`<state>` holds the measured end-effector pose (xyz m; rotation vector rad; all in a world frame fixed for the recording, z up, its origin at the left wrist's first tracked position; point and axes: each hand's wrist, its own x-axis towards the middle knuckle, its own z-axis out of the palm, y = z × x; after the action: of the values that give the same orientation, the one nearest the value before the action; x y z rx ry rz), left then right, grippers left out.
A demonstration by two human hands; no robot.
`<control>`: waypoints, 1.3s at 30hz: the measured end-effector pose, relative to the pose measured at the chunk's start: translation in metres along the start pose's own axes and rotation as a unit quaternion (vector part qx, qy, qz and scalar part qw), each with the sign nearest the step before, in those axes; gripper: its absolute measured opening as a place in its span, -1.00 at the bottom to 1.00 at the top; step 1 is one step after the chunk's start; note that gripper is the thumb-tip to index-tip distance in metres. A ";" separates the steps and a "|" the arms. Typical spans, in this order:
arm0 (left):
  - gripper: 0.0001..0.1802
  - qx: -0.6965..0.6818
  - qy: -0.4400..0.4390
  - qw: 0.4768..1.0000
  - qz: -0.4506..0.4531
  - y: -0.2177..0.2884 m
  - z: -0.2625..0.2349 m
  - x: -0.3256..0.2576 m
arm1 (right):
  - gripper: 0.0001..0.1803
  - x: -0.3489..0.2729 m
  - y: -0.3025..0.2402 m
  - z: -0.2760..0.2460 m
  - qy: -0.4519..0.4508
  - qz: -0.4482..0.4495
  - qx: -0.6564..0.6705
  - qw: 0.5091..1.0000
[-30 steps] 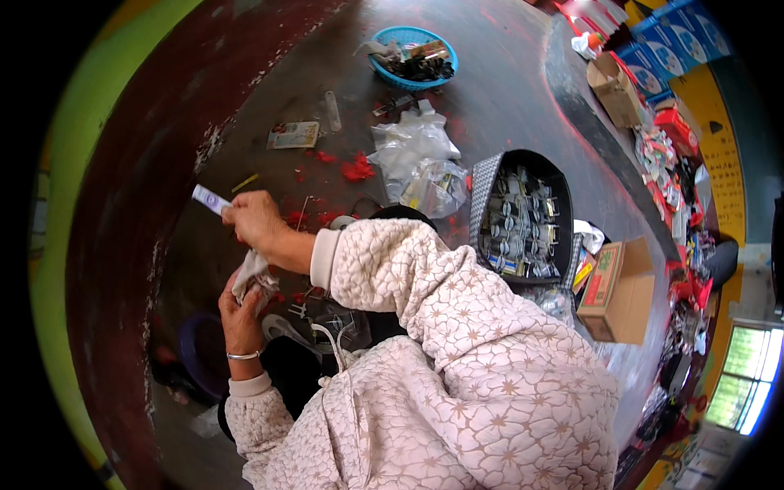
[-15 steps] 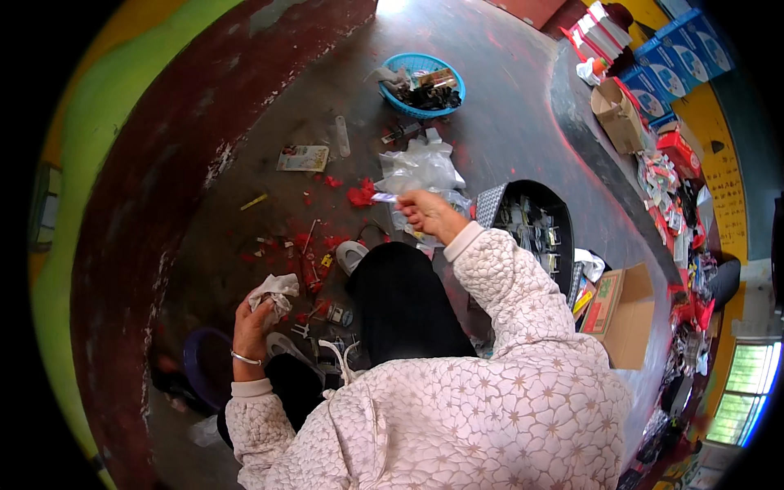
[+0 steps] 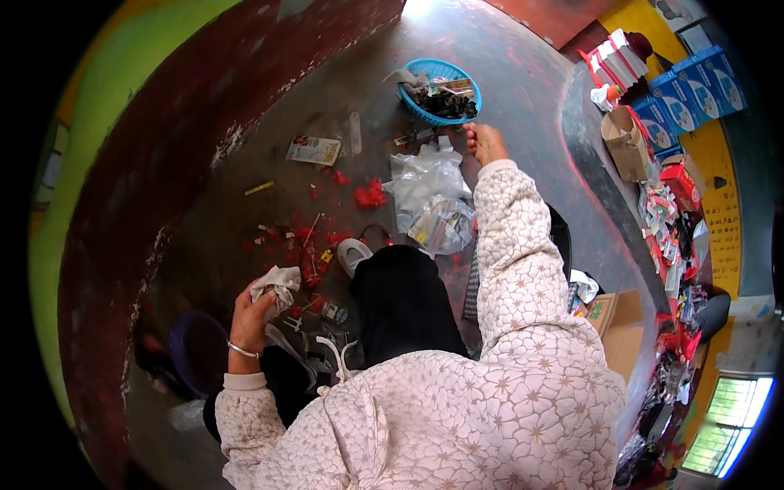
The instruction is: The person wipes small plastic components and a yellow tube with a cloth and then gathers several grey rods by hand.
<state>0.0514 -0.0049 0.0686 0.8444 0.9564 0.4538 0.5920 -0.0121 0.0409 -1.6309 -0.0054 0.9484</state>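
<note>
My left hand (image 3: pixel 251 321), low on the left with a bangle at its wrist, is closed around a crumpled whitish cloth (image 3: pixel 278 288). Stretched far forward, my right hand (image 3: pixel 487 144) has its fingers curled just below the right side of a blue plastic basket (image 3: pixel 409 101). What those fingers hold, if anything, is too small to make out. Dark pieces (image 3: pixel 447 104), a grey cloth and a flat packet lie inside the basket. Left of my right forearm are clear plastic bags (image 3: pixel 426 175) on the floor.
A dark case (image 3: pixel 559 233) is partly hidden behind my right sleeve, with a cardboard box (image 3: pixel 625 331) beyond. Red scraps (image 3: pixel 371 193), a printed card (image 3: pixel 314 150) and small metal parts litter the floor. A purple basin (image 3: pixel 196 351) stands left; boxes line the right ledge.
My right hand has moved forward and right, from above the plastic bags to beside the blue basket. The small white-and-purple piece it held no longer shows. My left hand still grips the cloth.
</note>
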 end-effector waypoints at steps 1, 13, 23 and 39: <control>-0.54 -0.013 0.013 1.000 0.003 0.004 0.003 -0.006 | -0.82 0.002 0.012 -0.003 0.001 0.007 0.023 1.000; -0.81 -0.310 0.305 0.867 0.241 0.047 -0.121 -0.058 | -0.71 -0.025 0.027 0.107 -0.216 0.061 -0.062 0.972; -0.80 -0.365 0.229 0.882 0.192 0.041 -0.113 -0.069 | -0.75 -0.080 0.185 0.297 -0.537 -0.296 -0.635 0.470; -0.78 -0.381 0.396 0.835 0.037 0.030 -0.118 -0.045 | -0.64 -0.032 0.373 0.339 -0.520 -0.406 -0.664 0.353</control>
<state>-0.0726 0.0325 0.0801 -0.0853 1.3438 1.2144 0.1996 0.1347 -0.2408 -1.4170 -2.8760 0.8932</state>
